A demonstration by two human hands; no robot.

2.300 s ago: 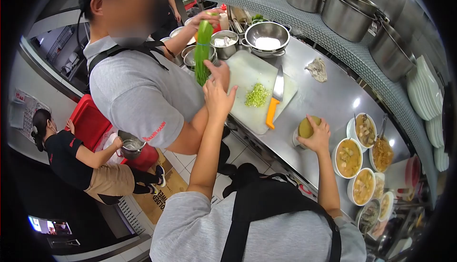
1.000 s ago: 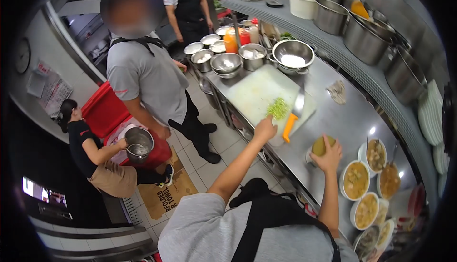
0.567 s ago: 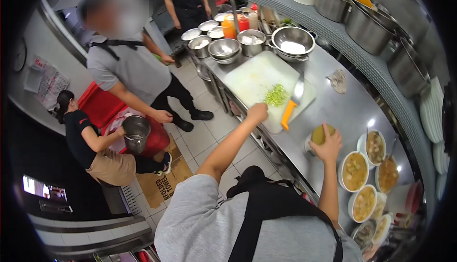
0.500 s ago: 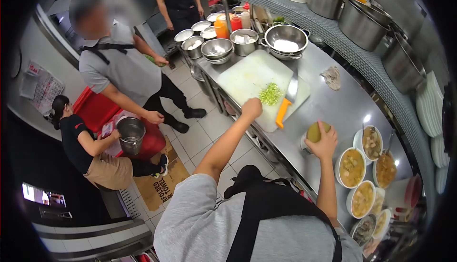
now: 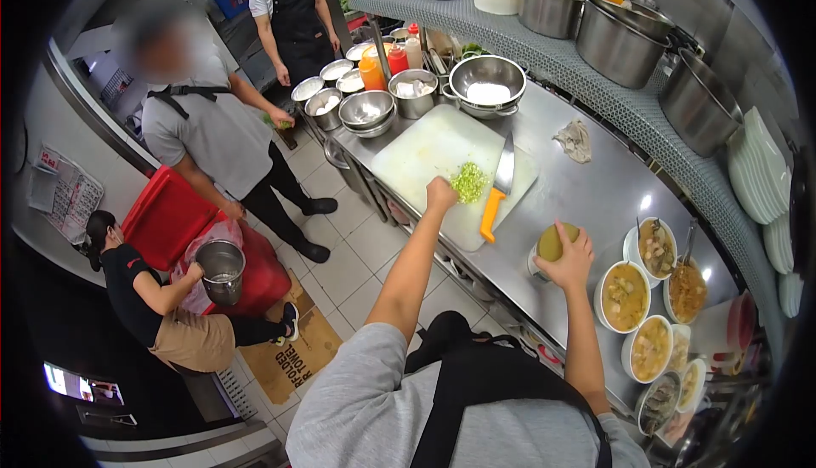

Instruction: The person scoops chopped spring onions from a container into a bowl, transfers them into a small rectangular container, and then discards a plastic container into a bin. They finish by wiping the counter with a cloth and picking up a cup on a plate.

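Note:
Chopped green pieces (image 5: 469,182) lie in a small pile on the white cutting board (image 5: 416,152). My left hand (image 5: 441,194) is closed at the board's near edge, just left of the pile; whether it holds anything is too small to tell. A knife with an orange handle (image 5: 490,215) rests on the board to the right of the pile, its blade pointing away. My right hand (image 5: 568,257) is wrapped round a container with a green top (image 5: 550,244), which stands on the steel counter (image 5: 586,187).
Several bowls of soup (image 5: 623,296) stand at the right. Steel bowls (image 5: 487,84), pots and sauce bottles (image 5: 397,61) line the far side. A crumpled cloth (image 5: 575,141) lies beyond the knife. Co-workers (image 5: 204,119) stand at the left, one beside a red bin (image 5: 170,213).
The view has shifted slightly. The co-worker in grey has lowered an arm toward the red bin, and the crouching co-worker's steel pot has moved a little. My hands keep nearly the same places.

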